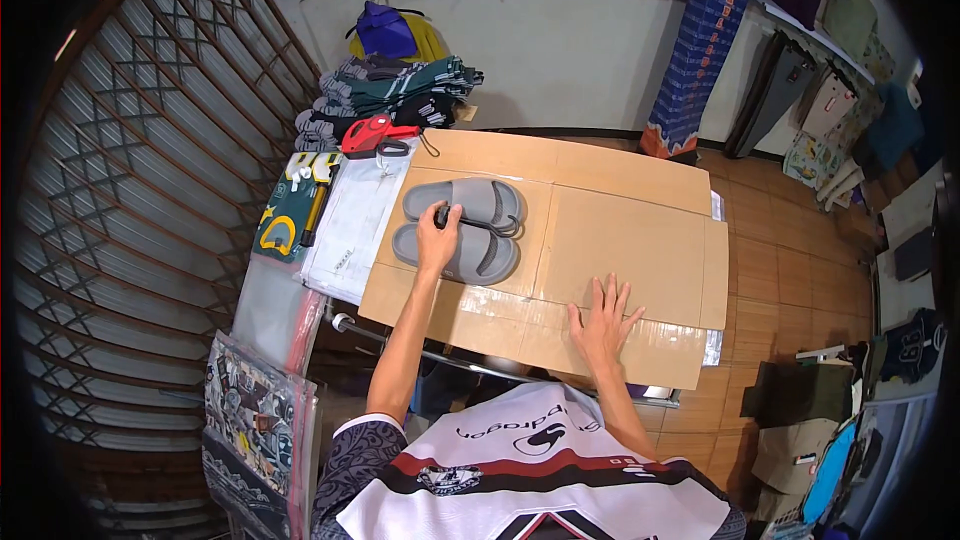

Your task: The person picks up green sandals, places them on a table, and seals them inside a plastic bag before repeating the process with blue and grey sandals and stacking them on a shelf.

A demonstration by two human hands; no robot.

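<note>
A pair of grey slide sandals lies side by side on a flattened cardboard sheet (pixel 630 250), the far slide (pixel 432 198) and the near slide (pixel 465 262) both with their straps toward the right. My left hand (pixel 437 235) is closed over the heel half of the pair, its thumb and fingers around a small black object (pixel 441 216) whose kind I cannot tell. A thin black hooked piece (pixel 513 228) shows between the straps. My right hand (pixel 604 325) lies flat on the cardboard to the right, fingers spread, holding nothing.
A red handheld tool (pixel 366 136) sits at the table's far left corner, near folded clothes (pixel 390 90). Packaged items (pixel 300 205) lie along the left edge, beside a folding metal gate (pixel 130 140). Clothes racks and boxes (pixel 797 452) stand on the right.
</note>
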